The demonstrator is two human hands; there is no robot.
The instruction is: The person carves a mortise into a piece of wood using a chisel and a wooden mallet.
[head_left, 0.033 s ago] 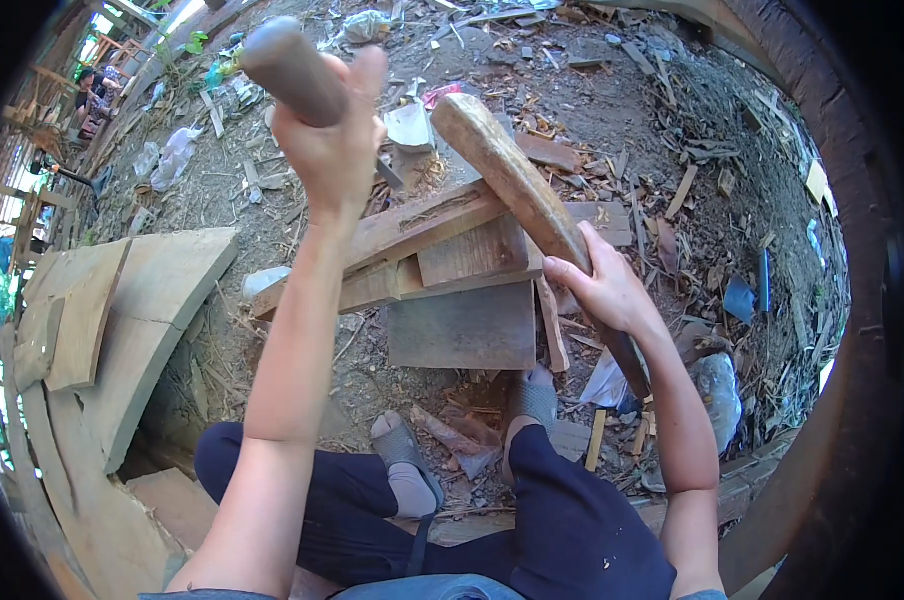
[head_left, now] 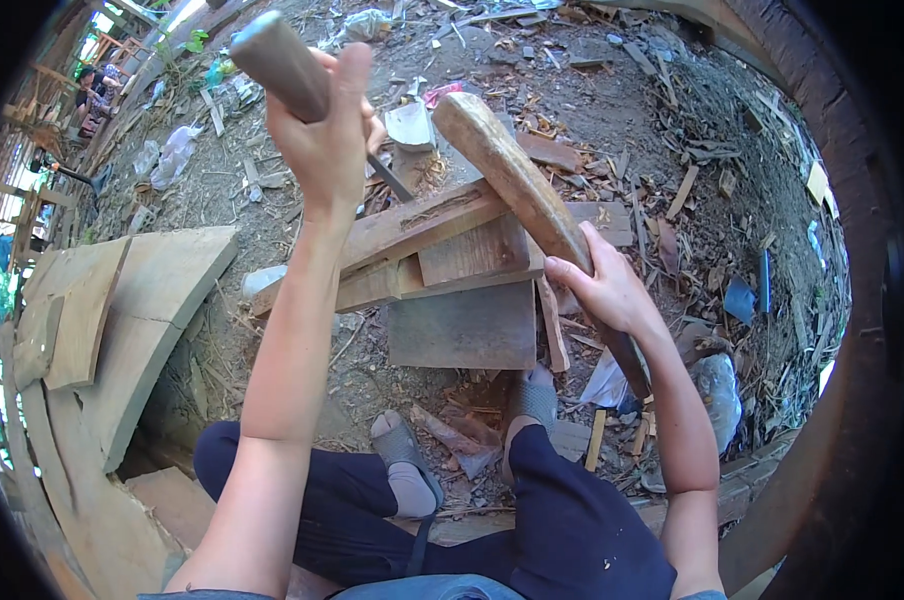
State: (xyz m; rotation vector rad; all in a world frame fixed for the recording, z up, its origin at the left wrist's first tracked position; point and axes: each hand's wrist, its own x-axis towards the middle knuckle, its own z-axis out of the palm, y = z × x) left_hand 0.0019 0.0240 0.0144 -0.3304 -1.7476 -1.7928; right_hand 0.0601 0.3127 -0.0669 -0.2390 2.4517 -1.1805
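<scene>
My left hand is raised left of the woodwork, wrapped round a blade tool's thick wooden handle. A narrow dark metal blade shows beyond the fingers; the rest is hidden, so its exact kind is unclear. My right hand grips a curved piece of timber around its middle. That timber slants across the end of a notched wooden beam, its far end pointing up and away. Under the beam are a wooden block and a grey-brown board, close to my feet.
Curved planks lean at the left. Wood chips, offcuts and plastic bags litter the dirt ground. A dark curved post rises at the right. Another person sits far off at upper left.
My left hand and its tool have shifted slightly left, and more of the blade shows. My right hand and the curved timber have stayed where they were.
</scene>
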